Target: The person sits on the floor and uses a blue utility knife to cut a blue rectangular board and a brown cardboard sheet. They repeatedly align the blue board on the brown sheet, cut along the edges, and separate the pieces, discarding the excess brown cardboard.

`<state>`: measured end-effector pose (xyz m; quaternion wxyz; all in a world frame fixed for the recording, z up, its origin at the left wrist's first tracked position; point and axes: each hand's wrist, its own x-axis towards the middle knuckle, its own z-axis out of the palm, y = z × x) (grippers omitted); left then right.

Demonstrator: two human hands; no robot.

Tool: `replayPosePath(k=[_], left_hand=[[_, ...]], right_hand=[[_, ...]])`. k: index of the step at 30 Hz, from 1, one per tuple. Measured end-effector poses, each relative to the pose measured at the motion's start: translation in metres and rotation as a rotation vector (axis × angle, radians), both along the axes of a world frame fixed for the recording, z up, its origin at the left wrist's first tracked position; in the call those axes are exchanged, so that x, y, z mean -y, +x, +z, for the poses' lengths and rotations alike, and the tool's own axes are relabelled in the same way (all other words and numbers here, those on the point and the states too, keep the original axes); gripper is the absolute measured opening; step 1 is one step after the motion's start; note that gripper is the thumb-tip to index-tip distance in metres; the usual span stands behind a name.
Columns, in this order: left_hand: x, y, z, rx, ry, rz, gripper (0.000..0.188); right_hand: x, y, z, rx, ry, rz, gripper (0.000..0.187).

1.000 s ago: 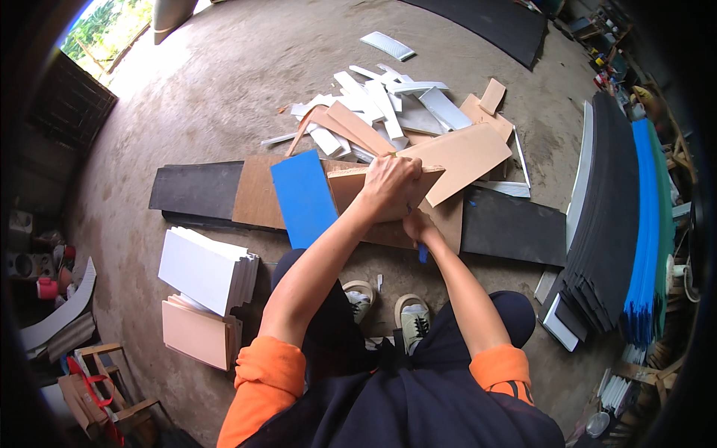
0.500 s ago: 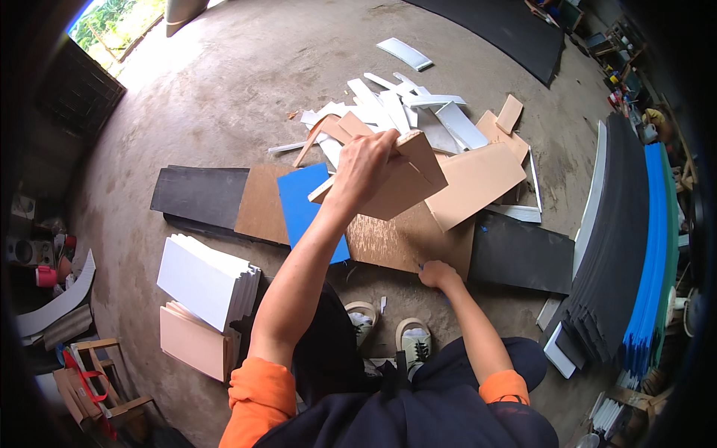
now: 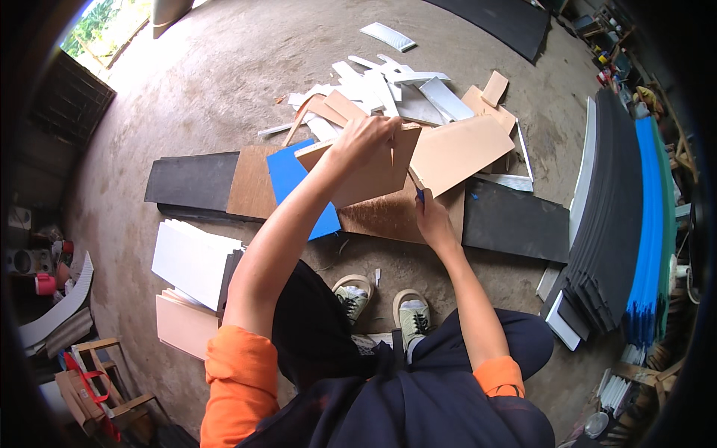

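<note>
Blade close to my fingers while the sheet is lifted.

My left hand point(image 3: 366, 138) pinches the tan rectangular foam sheet point(image 3: 373, 168) by its top edge, tilted above the brown board point(image 3: 388, 216); my right hand point(image 3: 432, 220) is closed around a small blue-handled knife point(image 3: 420, 196) just beside it, so I judge a slip could nick the sheet or fingers.

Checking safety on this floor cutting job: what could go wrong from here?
The right hand holds a blue-handled tool, likely a knife, close to the left hand gripping the tan sheet; a slip could cut fingers. The shoes sit just below the cutting board. Scattered offcuts could cause tripping.
</note>
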<state>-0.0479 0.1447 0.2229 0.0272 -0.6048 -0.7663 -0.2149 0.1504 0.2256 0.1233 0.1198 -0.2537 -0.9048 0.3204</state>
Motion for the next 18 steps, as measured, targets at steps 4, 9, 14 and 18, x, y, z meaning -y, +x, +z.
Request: replayPosePath(k=[4, 9, 14, 18], left_hand=[[-0.011, 0.017, -0.008, 0.074, -0.011, 0.07, 0.016], [-0.018, 0.033, 0.01, 0.185, -0.052, 0.209, 0.014], [-0.02, 0.024, 0.008, 0.27, -0.004, 0.216, 0.013], [-0.025, 0.019, 0.002, 0.269, 0.001, 0.198, 0.013]], right_hand=[[0.011, -0.01, 0.005, 0.152, 0.161, -0.023, 0.018], [0.008, -0.008, -0.012, 0.122, 0.316, -0.101, 0.018], [0.012, -0.013, -0.017, 0.061, 0.309, -0.076, 0.019], [0.005, -0.027, -0.021, 0.195, 0.201, -0.055, 0.02]])
